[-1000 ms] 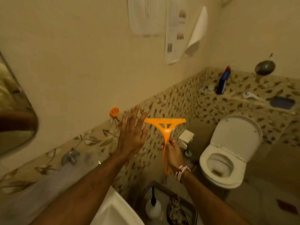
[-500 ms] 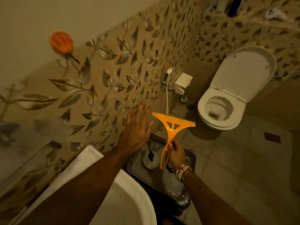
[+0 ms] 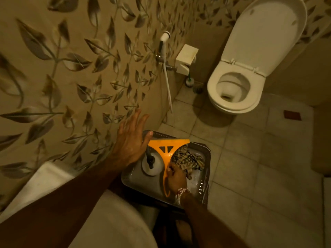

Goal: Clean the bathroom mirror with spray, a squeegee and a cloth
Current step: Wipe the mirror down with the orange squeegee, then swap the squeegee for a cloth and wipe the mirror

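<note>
Our left hand (image 3: 131, 145) hovers over the left rim of the tray (image 3: 204, 178), palm down, fingers straight and spread wide, holding nothing. In the tray stands the white spray bottle (image 3: 152, 165). Our right hand (image 3: 176, 177) grips the orange squeegee (image 3: 167, 153) by its handle above the tray, fingers curled round it, the patterned cloth (image 3: 188, 161) lying in the tray's right part.

Orange squeegee (image 3: 168, 141). Grey tray (image 3: 136, 179). White spray bottle (image 3: 157, 167) with a black nozzle. Cloth (image 3: 189, 159) striped or checked in brown and cream. Beige wall tiles (image 3: 71, 72) patterned with grey-brown leaves. White toilet (image 3: 213, 97). Pale beige floor tiles (image 3: 250, 158).
</note>
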### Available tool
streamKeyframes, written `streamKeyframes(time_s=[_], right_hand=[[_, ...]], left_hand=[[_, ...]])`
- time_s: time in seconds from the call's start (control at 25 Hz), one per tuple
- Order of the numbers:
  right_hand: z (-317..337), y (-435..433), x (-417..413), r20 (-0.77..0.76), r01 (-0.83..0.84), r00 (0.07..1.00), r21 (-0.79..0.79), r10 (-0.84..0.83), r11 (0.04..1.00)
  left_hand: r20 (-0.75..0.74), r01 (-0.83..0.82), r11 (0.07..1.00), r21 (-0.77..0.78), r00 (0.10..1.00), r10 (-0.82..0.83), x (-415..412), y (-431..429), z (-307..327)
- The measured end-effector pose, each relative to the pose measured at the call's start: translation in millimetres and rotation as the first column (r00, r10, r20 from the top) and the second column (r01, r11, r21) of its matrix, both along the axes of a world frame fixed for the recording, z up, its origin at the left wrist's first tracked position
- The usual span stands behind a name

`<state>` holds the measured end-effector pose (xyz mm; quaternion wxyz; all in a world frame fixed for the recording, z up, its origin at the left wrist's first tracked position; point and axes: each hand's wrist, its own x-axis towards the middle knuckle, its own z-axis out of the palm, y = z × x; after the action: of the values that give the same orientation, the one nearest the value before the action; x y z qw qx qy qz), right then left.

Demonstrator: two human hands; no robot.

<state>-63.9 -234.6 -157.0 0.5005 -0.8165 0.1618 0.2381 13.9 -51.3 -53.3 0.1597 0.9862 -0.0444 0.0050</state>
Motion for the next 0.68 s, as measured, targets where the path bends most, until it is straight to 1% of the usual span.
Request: streamKeyframes(time_s=[0.28,0.44,0.52,0.56,0.6,0.68], right_hand=[[-32,8,-1,-0.093,0.004,0.996,-0.032,-0.006,0.999],[-39,3,13,-0.116,-0.099,0.989,-0.092,0.088,0.991],[-35,-2,15,-0.123,-0.159,0.982,-0.15,0.141,0.976],[-29,-6,14,-0.105,-0.175,0.982,-0.208,0.156,0.962],[-25,-11,13,-0.053,-0.172,0.985,-0.3,0.164,0.938],[-16,-23,14,0.149,-0.097,0.97,-0.492,0.194,0.865]], left_hand=[[-0.063,0.011,1.0,0.011,0.998,-0.01,-7,4,-24],[-0.058,0.025,1.0,0.003,0.998,-0.024,-7,-3,-26],[-0.058,0.03,1.0,-0.009,0.998,-0.03,-5,-5,-22],[-0.062,0.031,0.999,-0.012,0.998,-0.032,-3,-7,-20],[-0.065,0.031,0.999,-0.015,0.997,-0.031,-2,-8,-18],[-0.069,0.031,0.999,-0.021,0.997,-0.033,2,-9,-15]])
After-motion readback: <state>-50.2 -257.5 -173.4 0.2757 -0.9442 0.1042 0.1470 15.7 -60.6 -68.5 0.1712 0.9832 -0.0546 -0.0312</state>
